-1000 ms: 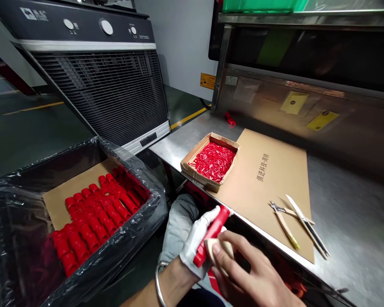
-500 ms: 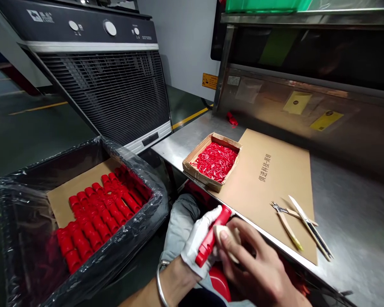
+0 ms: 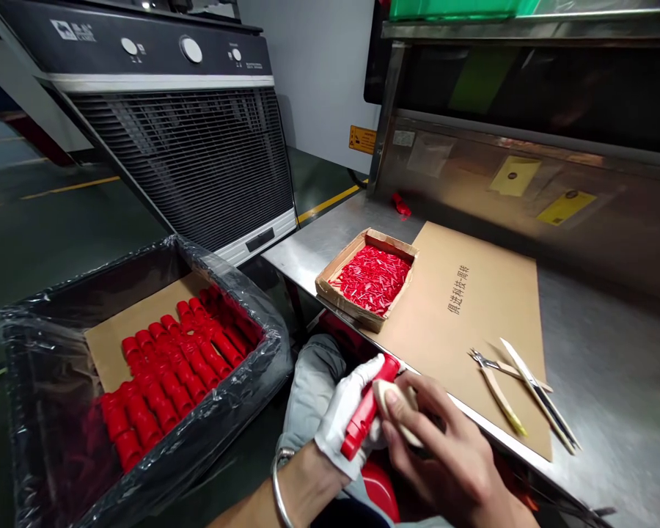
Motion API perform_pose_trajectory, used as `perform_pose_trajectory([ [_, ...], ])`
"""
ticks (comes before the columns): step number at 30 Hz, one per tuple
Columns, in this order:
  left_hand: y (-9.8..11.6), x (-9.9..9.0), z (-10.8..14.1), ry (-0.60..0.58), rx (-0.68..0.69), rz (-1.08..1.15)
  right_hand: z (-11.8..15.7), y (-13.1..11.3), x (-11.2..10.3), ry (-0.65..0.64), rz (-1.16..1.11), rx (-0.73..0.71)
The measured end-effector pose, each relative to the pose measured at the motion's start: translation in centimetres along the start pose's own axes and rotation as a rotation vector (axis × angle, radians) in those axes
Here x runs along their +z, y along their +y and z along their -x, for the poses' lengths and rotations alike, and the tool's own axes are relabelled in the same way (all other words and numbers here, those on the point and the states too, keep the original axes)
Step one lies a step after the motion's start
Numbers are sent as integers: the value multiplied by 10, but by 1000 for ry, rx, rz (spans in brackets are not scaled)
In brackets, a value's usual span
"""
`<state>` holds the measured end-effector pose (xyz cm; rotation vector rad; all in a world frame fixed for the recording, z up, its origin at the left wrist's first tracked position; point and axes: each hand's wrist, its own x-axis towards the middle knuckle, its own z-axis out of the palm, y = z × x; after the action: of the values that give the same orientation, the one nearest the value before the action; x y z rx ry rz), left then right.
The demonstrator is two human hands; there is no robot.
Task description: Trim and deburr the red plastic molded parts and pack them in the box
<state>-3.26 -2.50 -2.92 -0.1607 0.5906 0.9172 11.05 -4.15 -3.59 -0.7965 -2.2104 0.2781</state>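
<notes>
My left hand (image 3: 341,418), in a white glove, is wrapped round a red plastic tube-shaped part (image 3: 363,416) in front of the table edge. My bare right hand (image 3: 445,447) pinches a cream-coloured cloth pad (image 3: 389,396) and presses it against the side of that part. The fingers hide some of the pad. To the left, a bin lined with clear plastic (image 3: 236,271) holds rows of similar red parts (image 3: 170,367) on a cardboard sheet (image 3: 107,334).
On the metal table (image 3: 632,367) stands a shallow cardboard box (image 3: 335,299) of small red scraps (image 3: 372,279). Side cutters (image 3: 498,392) and a knife (image 3: 533,385) lie on a flat cardboard sheet (image 3: 473,257). A large black slatted machine (image 3: 187,161) stands behind the bin.
The whole scene has shifted slightly right in view. Both hands keep their grips, and the pad still rests against the red part; any rubbing motion is too small to tell.
</notes>
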Motion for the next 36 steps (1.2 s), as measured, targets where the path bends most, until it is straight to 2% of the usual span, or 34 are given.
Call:
perform_pose_trajectory([
  [3,0,-1,-2,-1,-75,-5,-2,2,0,-43,-29,-56],
  [7,0,-4,-4,-14,12,71,-6,2,0,-1,-11,-32],
  [10,1,-6,-6,-41,-90,58,-5,0,1,-55,-17,-53],
  [12,2,-7,-7,-43,-112,28,-4,0,1,-75,-14,-53],
  [16,2,-6,-7,-20,-44,33,-3,2,1,-5,11,-12],
  [19,2,-4,-7,6,-112,5,-3,4,-1,-89,-6,-60],
  [23,3,-4,-9,7,43,16,-6,10,-3,-85,2,-12],
  [27,3,-10,-11,-32,-53,11,-4,11,0,-139,-29,-9],
  [32,4,-18,-14,-65,-15,-12,-7,7,-1,-92,-15,-19],
  [36,6,-14,-12,-1,29,-53,-10,5,-3,-180,-21,-35],
])
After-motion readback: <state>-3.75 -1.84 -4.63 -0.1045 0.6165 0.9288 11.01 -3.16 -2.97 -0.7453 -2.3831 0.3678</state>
